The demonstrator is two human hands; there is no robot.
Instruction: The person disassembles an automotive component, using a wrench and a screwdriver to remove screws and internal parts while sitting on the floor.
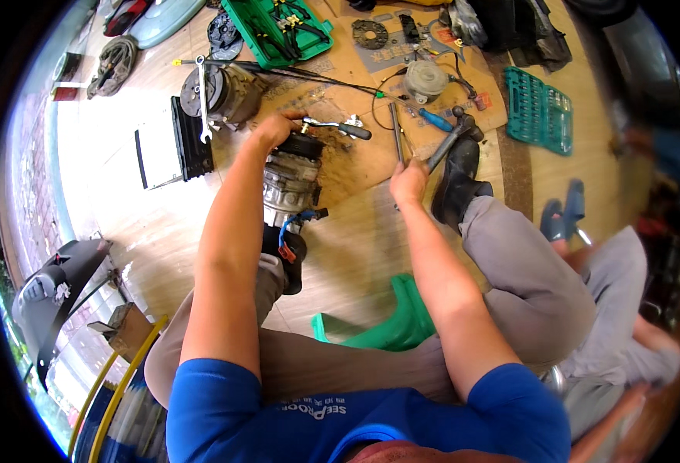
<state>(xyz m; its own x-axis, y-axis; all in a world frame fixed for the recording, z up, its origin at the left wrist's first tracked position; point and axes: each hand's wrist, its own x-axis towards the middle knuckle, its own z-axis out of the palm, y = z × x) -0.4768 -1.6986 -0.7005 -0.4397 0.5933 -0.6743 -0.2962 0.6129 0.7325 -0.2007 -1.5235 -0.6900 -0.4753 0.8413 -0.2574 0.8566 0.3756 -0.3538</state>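
A silver compressor [290,181] with a black pulley stands on end on the wooden floor, just beyond my black shoe at my left knee. My left hand [274,127] rests on its pulley end, next to a ratchet wrench [340,127] with a black grip. My right hand [408,181] is closed around the handle of a hammer [449,140], whose head points away near my right shoe [457,181]. A thin metal rod [396,133] lies beside that hand on a cardboard sheet [355,166].
A second compressor [220,92] with a wrench lies further left. A green tool case [278,29], a teal socket tray [539,109], a round grey part [425,79] and small pieces are scattered ahead. A green stool [401,316] is under me. Another person sits at right.
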